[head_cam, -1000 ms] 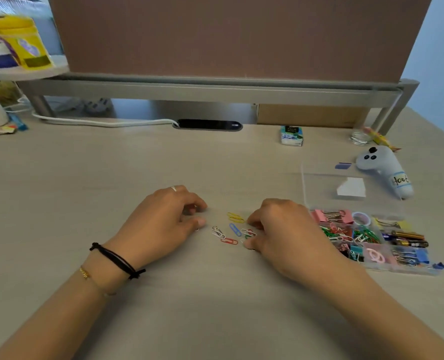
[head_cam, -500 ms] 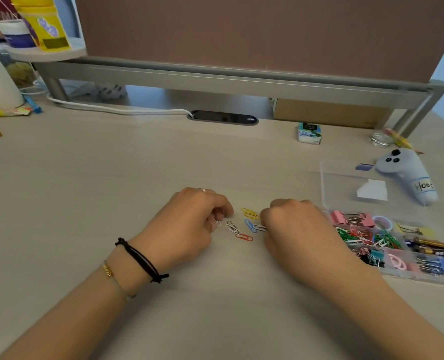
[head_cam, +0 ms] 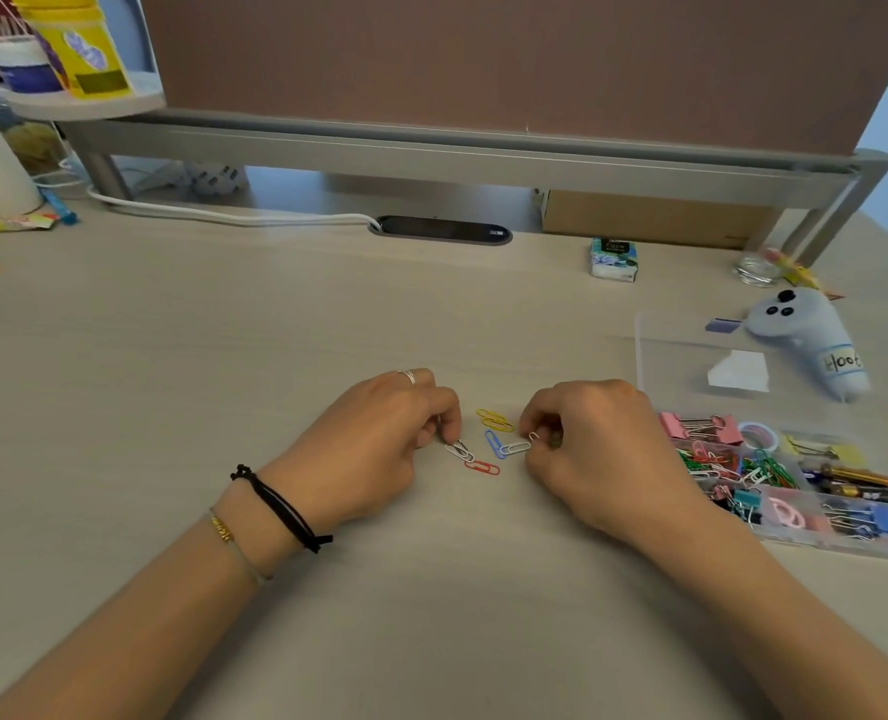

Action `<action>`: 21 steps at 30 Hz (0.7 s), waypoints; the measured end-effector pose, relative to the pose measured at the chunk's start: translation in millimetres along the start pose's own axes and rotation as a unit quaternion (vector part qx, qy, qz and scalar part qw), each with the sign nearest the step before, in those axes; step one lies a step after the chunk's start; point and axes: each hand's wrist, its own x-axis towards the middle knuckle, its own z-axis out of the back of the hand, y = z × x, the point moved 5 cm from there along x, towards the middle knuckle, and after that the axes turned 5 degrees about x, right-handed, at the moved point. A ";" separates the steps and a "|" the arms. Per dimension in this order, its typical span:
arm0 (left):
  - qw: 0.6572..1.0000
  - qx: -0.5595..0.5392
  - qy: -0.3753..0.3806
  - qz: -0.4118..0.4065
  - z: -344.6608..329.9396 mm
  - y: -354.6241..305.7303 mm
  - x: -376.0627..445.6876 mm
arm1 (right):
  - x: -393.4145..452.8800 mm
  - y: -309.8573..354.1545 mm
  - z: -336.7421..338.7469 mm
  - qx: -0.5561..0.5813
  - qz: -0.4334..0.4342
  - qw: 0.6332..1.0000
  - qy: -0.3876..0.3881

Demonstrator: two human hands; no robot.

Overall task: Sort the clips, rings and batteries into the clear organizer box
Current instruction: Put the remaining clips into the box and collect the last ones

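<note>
Several loose paper clips lie on the desk between my hands: yellow clips [head_cam: 494, 419], a blue one [head_cam: 494, 443], a red one [head_cam: 482, 467], a white pair [head_cam: 460, 450] and a pale one [head_cam: 514, 448]. My left hand [head_cam: 379, 449] pinches the end of the white pair, which rests on the desk. My right hand [head_cam: 603, 449] pinches a small white clip [head_cam: 534, 436] at its fingertips. At the right stands the clear organizer box [head_cam: 821, 545], holding pink binder clips [head_cam: 699, 427], rings [head_cam: 759, 436], green paper clips [head_cam: 766, 467], batteries [head_cam: 855, 483] and blue binder clips [head_cam: 873, 519].
The box's clear lid [head_cam: 665, 356] lies open behind it, with a white paper scrap on it. A grey plush toy [head_cam: 805, 335] sits at the far right. A small tissue pack [head_cam: 613, 259], a glass [head_cam: 756, 270] and a white cable [head_cam: 224, 215] lie along the back under the shelf.
My left hand has slid right onto the white clips. My right hand's fingers have closed on a white clip at the right of the pile. The view has shifted slightly.
</note>
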 end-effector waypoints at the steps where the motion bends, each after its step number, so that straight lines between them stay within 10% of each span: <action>1: 1.000 -0.020 -0.010 0.008 -1.5 2.2 0.2 | 0.1 -2.9 -0.7 0.033 -0.018 0.999 -0.002; 4: 0.991 -0.109 -0.068 0.046 -0.1 5.8 1.5 | 2.1 -14.9 -2.4 0.322 -0.137 0.936 0.022; 9: 0.895 -0.411 -0.092 0.147 3.1 8.4 1.9 | 0.2 -19.8 -9.3 0.738 -0.320 0.590 0.067; 11: 0.835 -0.516 -0.064 0.179 -1.6 7.8 2.0 | 1.3 -22.5 -13.2 0.770 -0.345 0.529 0.086; 13: 0.758 -0.616 -0.044 0.211 -6.3 6.5 2.7 | 7.0 -24.6 -16.4 0.739 -0.338 0.572 0.112; 17: 0.625 -0.730 -0.018 0.276 -13.1 8.3 1.8 | 26.0 -20.7 1.8 0.322 -0.188 0.924 0.080; 21: 0.609 -0.731 -0.008 0.309 -13.0 12.9 0.1 | 40.9 -3.2 1.1 0.057 -0.080 0.993 0.068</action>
